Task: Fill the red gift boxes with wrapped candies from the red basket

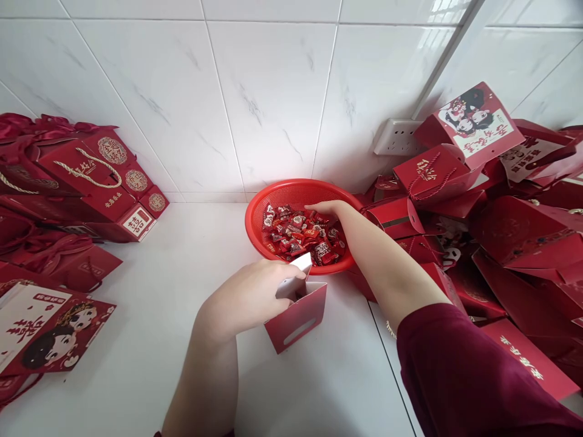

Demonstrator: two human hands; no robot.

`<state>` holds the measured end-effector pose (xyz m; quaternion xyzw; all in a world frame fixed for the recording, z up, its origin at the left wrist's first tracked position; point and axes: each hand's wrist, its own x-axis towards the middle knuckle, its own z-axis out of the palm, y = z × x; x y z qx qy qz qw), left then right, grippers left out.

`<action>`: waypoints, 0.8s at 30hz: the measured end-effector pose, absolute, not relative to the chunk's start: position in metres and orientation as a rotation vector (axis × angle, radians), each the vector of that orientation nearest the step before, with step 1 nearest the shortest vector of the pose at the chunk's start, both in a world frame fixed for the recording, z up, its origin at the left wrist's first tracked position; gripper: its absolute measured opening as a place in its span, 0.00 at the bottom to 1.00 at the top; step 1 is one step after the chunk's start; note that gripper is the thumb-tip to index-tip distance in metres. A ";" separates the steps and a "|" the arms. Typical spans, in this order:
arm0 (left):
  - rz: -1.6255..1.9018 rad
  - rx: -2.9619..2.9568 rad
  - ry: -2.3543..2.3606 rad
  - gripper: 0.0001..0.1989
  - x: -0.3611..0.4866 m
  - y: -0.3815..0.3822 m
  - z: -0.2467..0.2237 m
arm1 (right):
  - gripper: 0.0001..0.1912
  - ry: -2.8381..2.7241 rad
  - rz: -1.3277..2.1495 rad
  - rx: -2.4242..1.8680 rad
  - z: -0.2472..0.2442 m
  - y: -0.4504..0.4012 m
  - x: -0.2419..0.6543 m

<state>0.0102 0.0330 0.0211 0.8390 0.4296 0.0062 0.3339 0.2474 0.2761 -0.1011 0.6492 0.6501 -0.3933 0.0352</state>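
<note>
Against the left grip (255, 294), red box (312, 311)

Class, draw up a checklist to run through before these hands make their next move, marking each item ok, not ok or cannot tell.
1. Small red box open at the top: ok, its flaps stand up.
2. Box steadied: ok, the left hand holds it by its open top.
3. Right hand at the wrapped sweets: ok, it is inside the red basket.
4. Right hand gripping a sweet: cannot tell, most of its fingers are hidden.
5. Box contents known: cannot tell, the left hand and box walls hide most of the inside.
6. Free space right of the basket: not ok, piled red boxes crowd that side.
</note>
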 end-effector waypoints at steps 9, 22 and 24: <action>-0.030 2.228 1.071 0.10 0.012 0.026 0.024 | 0.35 2.003 -1.357 1.797 -0.070 0.265 0.226; 0.086 2.036 1.243 0.17 -0.015 0.024 0.026 | 0.26 3.143 -1.463 1.376 0.003 0.126 0.213; 0.072 2.080 1.290 0.24 -0.020 0.026 0.026 | 0.24 3.171 -1.704 1.277 0.007 0.096 0.217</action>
